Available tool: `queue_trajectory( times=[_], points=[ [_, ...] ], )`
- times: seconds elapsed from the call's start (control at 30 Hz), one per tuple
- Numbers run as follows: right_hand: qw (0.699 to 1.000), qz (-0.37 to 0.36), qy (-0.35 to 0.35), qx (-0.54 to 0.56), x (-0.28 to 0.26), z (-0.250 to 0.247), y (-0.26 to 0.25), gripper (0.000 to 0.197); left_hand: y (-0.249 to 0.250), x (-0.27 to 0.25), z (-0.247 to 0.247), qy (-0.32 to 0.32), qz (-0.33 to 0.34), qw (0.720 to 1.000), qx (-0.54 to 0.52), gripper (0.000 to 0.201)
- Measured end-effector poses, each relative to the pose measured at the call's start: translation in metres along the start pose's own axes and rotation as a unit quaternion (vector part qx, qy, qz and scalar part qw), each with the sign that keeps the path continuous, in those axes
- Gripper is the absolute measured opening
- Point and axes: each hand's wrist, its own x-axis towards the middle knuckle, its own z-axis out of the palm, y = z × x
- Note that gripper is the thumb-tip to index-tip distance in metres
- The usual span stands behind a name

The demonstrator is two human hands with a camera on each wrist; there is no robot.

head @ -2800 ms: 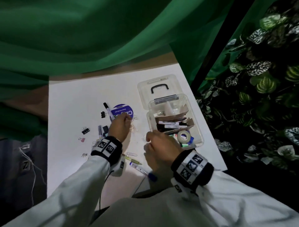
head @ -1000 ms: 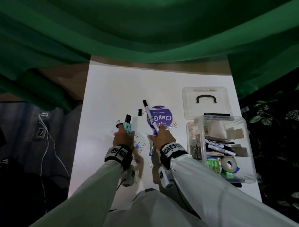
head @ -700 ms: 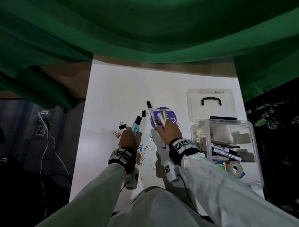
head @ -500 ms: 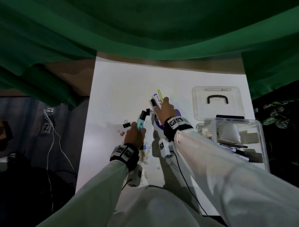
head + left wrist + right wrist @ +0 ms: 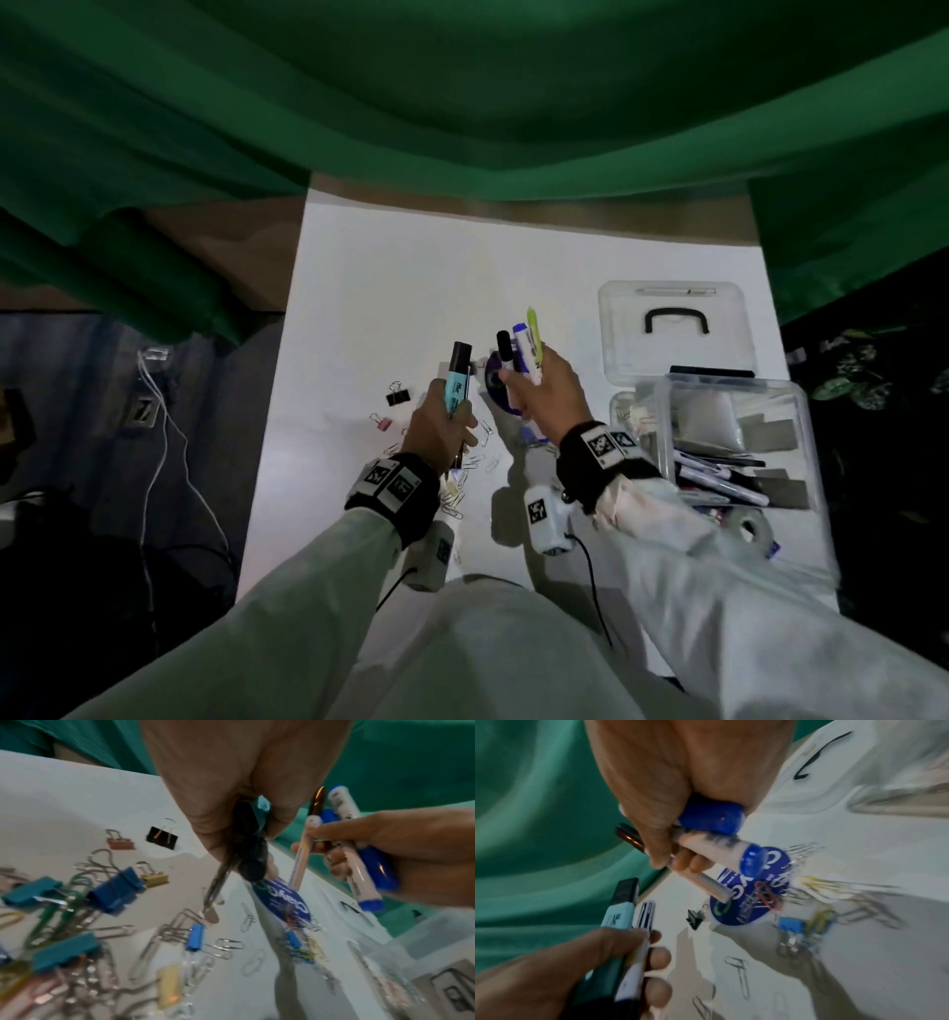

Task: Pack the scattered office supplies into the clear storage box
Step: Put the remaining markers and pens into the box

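My left hand (image 5: 441,426) grips a light blue highlighter (image 5: 457,380) with a black cap, upright above the table; in the right wrist view a second pen lies beside that highlighter (image 5: 618,914) in the same fist. My right hand (image 5: 544,395) holds a bundle of pens (image 5: 521,349): a black-capped marker, a blue-capped marker and a lime green one. The clear storage box (image 5: 806,442) stands at the right, partly filled. Paper clips (image 5: 180,925) and binder clips (image 5: 115,890) lie scattered under my hands.
The box's clear lid (image 5: 672,329) with a black handle lies flat behind the box. A round purple tin (image 5: 493,380) sits between my hands. A black binder clip (image 5: 398,395) and a pink one (image 5: 381,422) lie left. Green cloth (image 5: 462,103) hangs behind the table.
Both hands have lifted off the table with their pens. My right hand gathered more markers, swung forward, then came back slightly toward the box side.
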Motion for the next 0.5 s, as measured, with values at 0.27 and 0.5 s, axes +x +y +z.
queue_trajectory(
  times=[0.27, 0.5],
  points=[
    [0.987, -0.039, 0.017, 0.152, -0.065, -0.058, -0.012, 0.026, 0.03, -0.029, 0.039, -0.019, 0.04, 0.999, -0.015, 0.018],
    [0.951, -0.134, -0.114, -0.254, -0.102, -0.199, -0.027, 0.025, 0.083, -0.046, 0.094, -0.082, 0.103, 0.991, 0.016, 0.019]
  ],
)
